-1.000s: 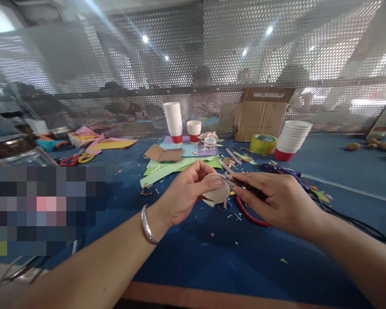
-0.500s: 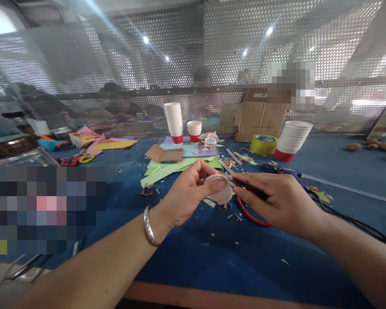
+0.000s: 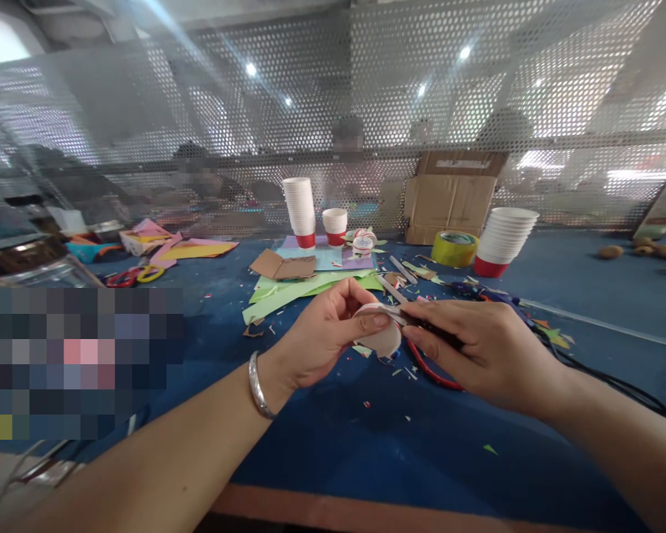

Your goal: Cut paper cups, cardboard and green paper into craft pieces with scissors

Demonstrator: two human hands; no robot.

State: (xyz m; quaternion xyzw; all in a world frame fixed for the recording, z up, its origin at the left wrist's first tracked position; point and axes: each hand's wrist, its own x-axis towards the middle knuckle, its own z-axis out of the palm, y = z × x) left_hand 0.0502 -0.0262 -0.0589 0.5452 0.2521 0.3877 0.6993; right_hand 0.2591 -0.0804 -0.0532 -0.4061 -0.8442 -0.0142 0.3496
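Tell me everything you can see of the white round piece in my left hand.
The white round piece is flat and roughly circular, and looks like paper or thin card. Your left hand holds it tilted above the blue table, thumb across its face. The fingers hide its left part. At its upper right edge is the pale tip of a dark-handled tool in your right hand; contact looks likely.

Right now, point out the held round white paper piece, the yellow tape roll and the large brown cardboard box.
Round white paper piece (image 3: 382, 341): head view, lower part of its face.
Yellow tape roll (image 3: 453, 254): head view, outer side.
Large brown cardboard box (image 3: 449, 201): head view, front panel.
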